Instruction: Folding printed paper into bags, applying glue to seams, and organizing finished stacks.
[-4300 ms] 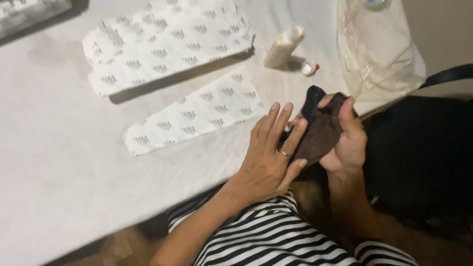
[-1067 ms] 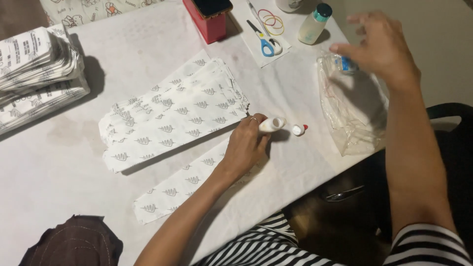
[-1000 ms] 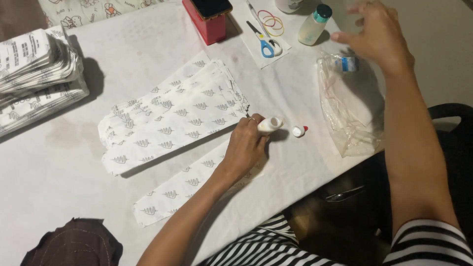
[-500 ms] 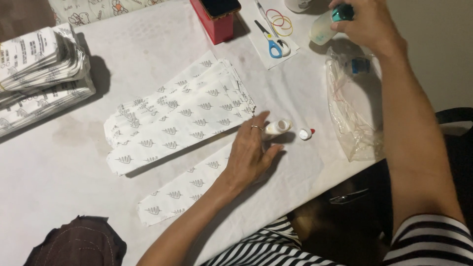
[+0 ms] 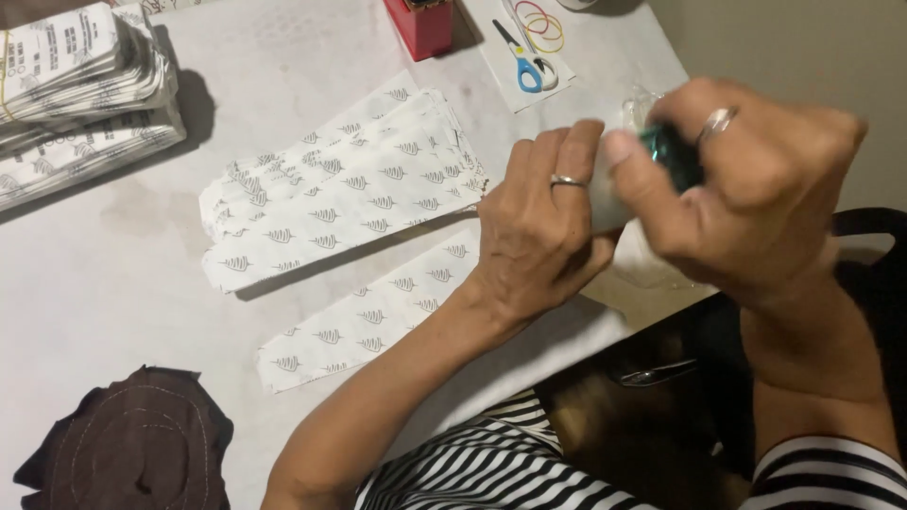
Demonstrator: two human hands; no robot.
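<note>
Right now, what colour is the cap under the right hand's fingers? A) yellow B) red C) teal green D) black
C: the right hand closes its fingers over a teal-green cap on the small white bottle that the left hand steadies above the table edge.

Matt printed paper bags, smooth pale tabletop, stitched brown cloth, glossy teal plastic cap

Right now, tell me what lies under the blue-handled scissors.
The scissors lie on a white sheet on the table, beside coloured rubber bands on the same sheet. Whatever is under the sheet is covered. Both hands are away, on a small bottle.
</note>
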